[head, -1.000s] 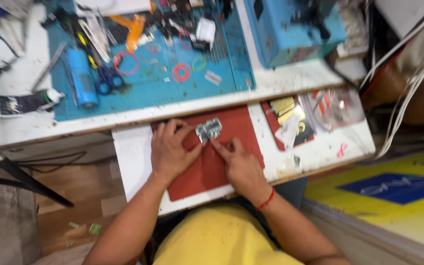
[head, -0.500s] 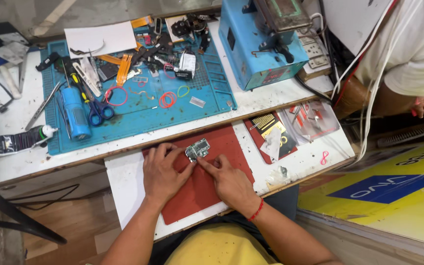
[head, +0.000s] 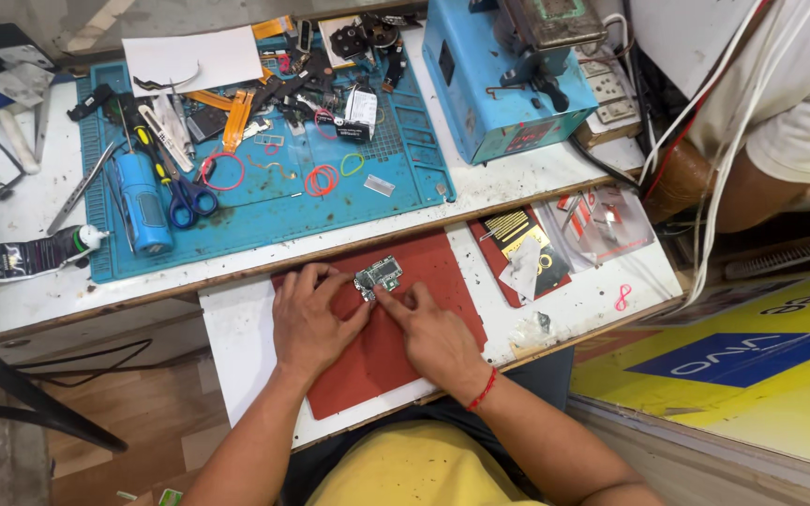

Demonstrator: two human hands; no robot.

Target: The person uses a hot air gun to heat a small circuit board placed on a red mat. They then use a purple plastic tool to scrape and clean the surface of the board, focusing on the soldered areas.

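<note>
Small circuit board (head: pixel 378 276) pinned on red mat (head: pixel 396 328), work mid-way.

Left hand (head: pixel 309 319) pressing fingertips against board's near edge, right hand (head: pixel 431 330) pinching its lower corner; both grips clenched lightly on the board. Board bare, no casing around it; scissors (head: pixel 187 199), rubber bands (head: pixel 322 179) and loose parts untouched on blue mat (head: pixel 414 141) further up the table (head: pixel 536 178).

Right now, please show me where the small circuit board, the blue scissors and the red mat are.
small circuit board (head: pixel 379 276), head view, middle of the board.
blue scissors (head: pixel 190 200), head view, on the handles.
red mat (head: pixel 442 272), head view, bare upper right part.
</note>
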